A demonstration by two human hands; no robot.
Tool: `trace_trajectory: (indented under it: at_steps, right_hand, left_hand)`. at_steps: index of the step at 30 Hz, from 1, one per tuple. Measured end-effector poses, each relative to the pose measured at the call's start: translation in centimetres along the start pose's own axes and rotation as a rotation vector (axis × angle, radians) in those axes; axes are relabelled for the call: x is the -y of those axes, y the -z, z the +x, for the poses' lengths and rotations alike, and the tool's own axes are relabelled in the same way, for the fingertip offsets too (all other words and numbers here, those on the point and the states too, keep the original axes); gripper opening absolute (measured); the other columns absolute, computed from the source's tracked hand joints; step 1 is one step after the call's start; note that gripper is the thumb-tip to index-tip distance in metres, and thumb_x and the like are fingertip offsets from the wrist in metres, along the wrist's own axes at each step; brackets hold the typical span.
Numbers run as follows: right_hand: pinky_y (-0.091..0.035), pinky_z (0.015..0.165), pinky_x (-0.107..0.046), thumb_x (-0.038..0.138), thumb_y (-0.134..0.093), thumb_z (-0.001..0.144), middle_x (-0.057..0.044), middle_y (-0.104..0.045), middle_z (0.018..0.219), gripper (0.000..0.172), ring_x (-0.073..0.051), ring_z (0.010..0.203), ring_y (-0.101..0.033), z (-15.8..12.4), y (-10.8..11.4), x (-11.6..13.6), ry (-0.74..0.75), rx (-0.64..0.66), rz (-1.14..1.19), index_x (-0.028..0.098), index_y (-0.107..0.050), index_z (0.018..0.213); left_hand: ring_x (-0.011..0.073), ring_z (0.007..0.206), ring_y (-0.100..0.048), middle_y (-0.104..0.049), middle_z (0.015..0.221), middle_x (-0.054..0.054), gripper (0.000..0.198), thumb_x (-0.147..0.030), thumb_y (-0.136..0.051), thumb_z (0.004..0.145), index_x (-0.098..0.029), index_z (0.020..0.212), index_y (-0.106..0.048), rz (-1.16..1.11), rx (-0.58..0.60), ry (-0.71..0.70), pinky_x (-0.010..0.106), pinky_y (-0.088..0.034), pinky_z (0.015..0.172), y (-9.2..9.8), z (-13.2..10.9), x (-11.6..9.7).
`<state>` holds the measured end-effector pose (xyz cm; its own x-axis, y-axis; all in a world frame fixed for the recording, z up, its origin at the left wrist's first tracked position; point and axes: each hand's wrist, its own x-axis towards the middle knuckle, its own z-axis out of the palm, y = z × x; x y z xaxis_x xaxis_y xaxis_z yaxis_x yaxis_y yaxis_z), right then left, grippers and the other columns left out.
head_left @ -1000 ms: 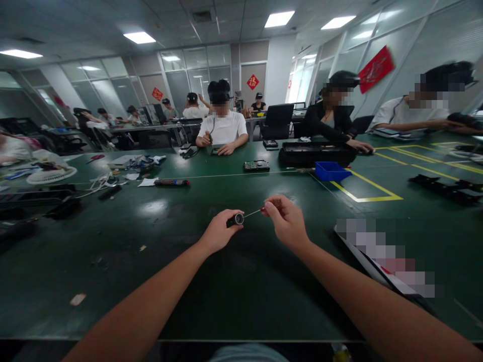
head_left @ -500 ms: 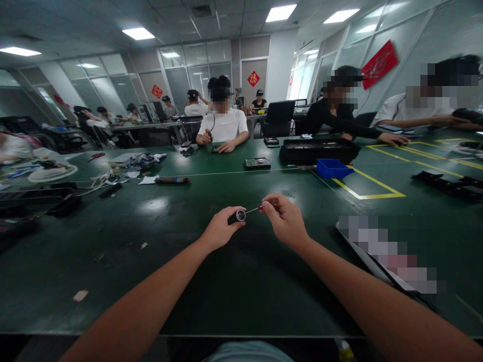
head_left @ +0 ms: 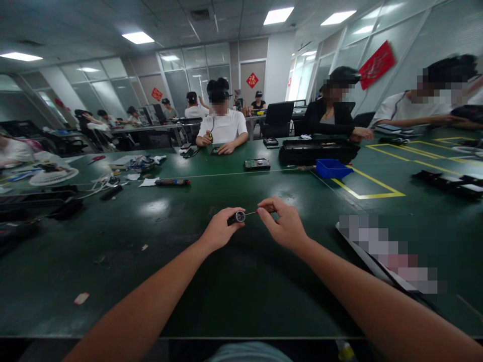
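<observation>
My left hand is closed around a small black cylindrical part with a round metal end facing right. My right hand pinches a thin screwdriver with a red handle, and its metal shaft points left into the end of the part. Both hands hover just above the dark green table, near its middle.
A blue bin and a long black tray lie beyond, beside yellow floor-tape lines. A circuit board, cables and tools lie further back and left. Several people sit around the tables. A flat sheet lies right.
My right hand has moved left toward my left hand, so less of the screwdriver's shaft shows between them. The left hand has stayed in place.
</observation>
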<state>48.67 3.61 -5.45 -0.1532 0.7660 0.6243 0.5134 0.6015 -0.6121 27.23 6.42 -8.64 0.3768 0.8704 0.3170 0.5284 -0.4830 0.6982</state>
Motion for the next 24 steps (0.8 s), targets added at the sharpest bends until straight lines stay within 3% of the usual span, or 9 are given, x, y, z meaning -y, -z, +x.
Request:
trace_trajectory:
  at_steps: [3, 8, 14, 19, 24]
  right_hand:
    - [-0.051, 0.070, -0.032, 0.028, -0.054, 0.091, -0.004, -0.072, 0.085, 0.013, -0.020, 0.076, -0.069, 0.07, -0.04, 0.03, -0.031, 0.005, 0.004, 0.021, -0.062, 0.099]
    - [-0.044, 0.058, -0.030, 0.042, -0.047, 0.097, -0.001, -0.067, 0.068, 0.027, -0.018, 0.058, -0.063, 0.25, -0.14, 0.11, -0.121, 0.017, -0.008, 0.022, -0.063, 0.089]
    - [-0.045, 0.063, -0.031, 0.030, -0.044, 0.097, -0.001, -0.067, 0.075, 0.021, -0.018, 0.066, -0.064, 0.02, -0.13, 0.22, -0.107, 0.039, 0.026, 0.022, -0.060, 0.107]
    - [-0.041, 0.061, -0.031, 0.038, -0.040, 0.099, -0.001, -0.065, 0.070, 0.029, -0.019, 0.063, -0.062, 0.14, 0.05, 0.37, -0.146, 0.074, -0.011, 0.023, -0.063, 0.090]
    - [-0.045, 0.066, -0.031, 0.032, -0.043, 0.098, -0.003, -0.068, 0.084, 0.022, -0.019, 0.072, -0.063, 0.11, -0.15, -0.10, -0.136, 0.021, 0.056, 0.022, -0.057, 0.112]
  left_hand:
    - [0.0240, 0.118, -0.058, -0.066, 0.123, 0.004, 0.039, -0.024, -0.070, 0.084, -0.026, 0.123, -0.065, 0.017, 0.005, 0.009, 0.042, -0.041, 0.107, 0.02, -0.01, -0.11]
    - [0.0233, 0.115, -0.059, -0.067, 0.122, 0.005, 0.037, -0.021, -0.071, 0.083, -0.024, 0.120, -0.066, 0.007, 0.010, 0.020, 0.040, -0.043, 0.105, 0.07, -0.07, -0.43]
    - [0.0234, 0.115, -0.060, -0.067, 0.122, 0.005, 0.038, -0.022, -0.072, 0.083, -0.024, 0.120, -0.067, 0.011, 0.001, 0.014, 0.040, -0.043, 0.106, 0.16, -0.05, -0.33]
    - [0.0231, 0.115, -0.060, -0.067, 0.123, 0.004, 0.038, -0.022, -0.072, 0.083, -0.025, 0.121, -0.067, 0.041, -0.006, 0.010, 0.040, -0.042, 0.106, 0.15, -0.06, -0.23]
    - [0.0235, 0.115, -0.060, -0.067, 0.123, 0.004, 0.039, -0.024, -0.071, 0.084, -0.026, 0.123, -0.066, 0.067, -0.011, 0.040, 0.041, -0.043, 0.105, 0.26, -0.06, -0.21]
